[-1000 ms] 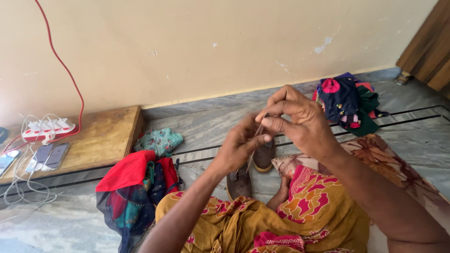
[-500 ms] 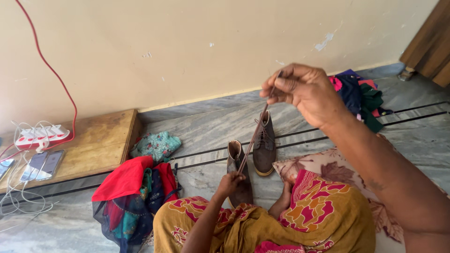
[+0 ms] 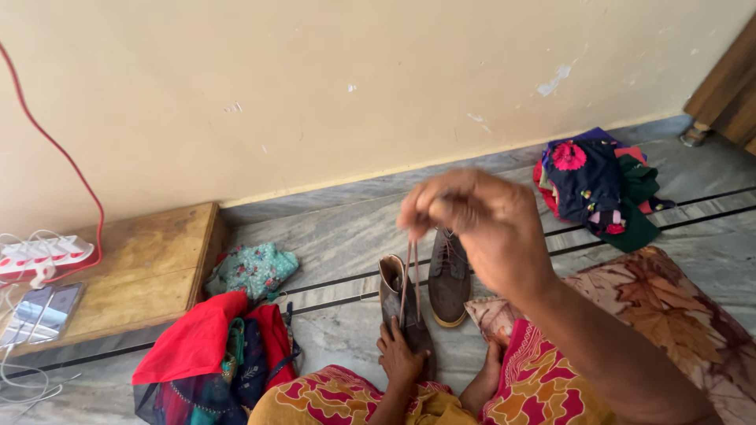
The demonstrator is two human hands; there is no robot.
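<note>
Right hand (image 3: pixel 480 228) pinches a thin brown shoelace (image 3: pixel 408 283) taut above a brown suede lace-up boot (image 3: pixel 403 311).

The right grip is closed on the lace's upper ends, lifted high and blurred; the left hand (image 3: pixel 400 358) has its grip pressed on the boot's toe, fingers spread, steadying it upright on the grey marble floor (image 3: pixel 346 236). The lace runs down into this boot, so lacing looks under way, not tied off. Its matching second boot (image 3: pixel 450 275) stands just beside, apparently laced. Farther out lie a red cloth bundle (image 3: pixel 197 346), a teal floral cloth (image 3: pixel 253 269), a dark clothes heap (image 3: pixel 594 185) and a low wooden bench (image 3: pixel 142 271).
</note>
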